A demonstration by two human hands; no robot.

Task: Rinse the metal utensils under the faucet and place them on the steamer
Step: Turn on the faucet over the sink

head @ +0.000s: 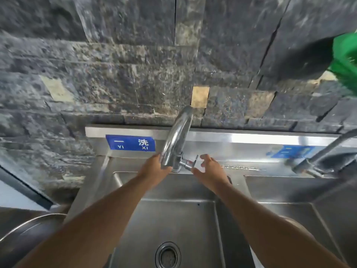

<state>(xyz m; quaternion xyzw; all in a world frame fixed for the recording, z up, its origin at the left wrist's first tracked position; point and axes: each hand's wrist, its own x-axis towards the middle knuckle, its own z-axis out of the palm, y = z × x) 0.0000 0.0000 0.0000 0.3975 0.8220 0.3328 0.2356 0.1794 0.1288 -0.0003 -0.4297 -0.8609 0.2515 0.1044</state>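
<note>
A curved chrome faucet (178, 136) rises from the back ledge of a steel sink (173, 219). My left hand (154, 169) is wrapped around the lower part of the spout. My right hand (211, 171) is open, fingers spread, just right of the faucet's flat lever handle (194, 162), close to it but I cannot tell if it touches. No water runs from the spout. No metal utensils are in view. The basin holds only its round drain (167, 255).
A second basin (289, 190) lies to the right with another faucet (320, 161). A blue label (130, 143) is stuck on the backsplash. A round metal vessel's rim (29, 223) shows at lower left. A green object (345, 59) hangs at upper right against the stone wall.
</note>
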